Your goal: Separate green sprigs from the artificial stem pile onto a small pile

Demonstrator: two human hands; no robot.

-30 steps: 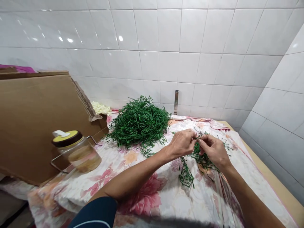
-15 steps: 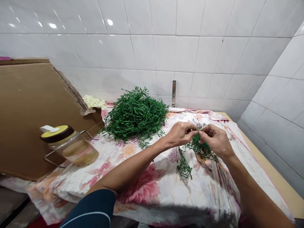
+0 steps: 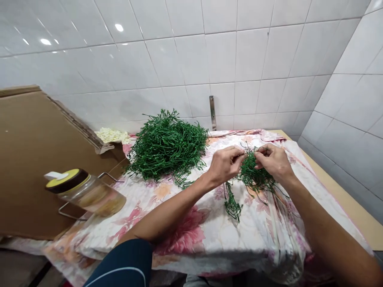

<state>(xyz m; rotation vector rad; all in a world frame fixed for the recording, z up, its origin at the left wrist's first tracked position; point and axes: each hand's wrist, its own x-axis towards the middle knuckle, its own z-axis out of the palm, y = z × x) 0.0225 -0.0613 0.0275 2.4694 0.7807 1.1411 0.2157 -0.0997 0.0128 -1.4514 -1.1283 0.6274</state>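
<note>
The left hand is apparently holding a green bunch dangling at near right, and the right hand, its hold unclear, is hovering over a green heap whose tangling could be snagging that bunch.

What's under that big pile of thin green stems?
The pile of thin green stems lies on a white, pink-flowered fabric cloth; whatever its middle covers cannot be seen.

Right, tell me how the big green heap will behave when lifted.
The big green heap will probably lift in snagged clumps, since its thin stems cross and tangle. It looks light for its bulk, judging by those slender stems. Stems straggling at its near edge may trail or drop.
</note>
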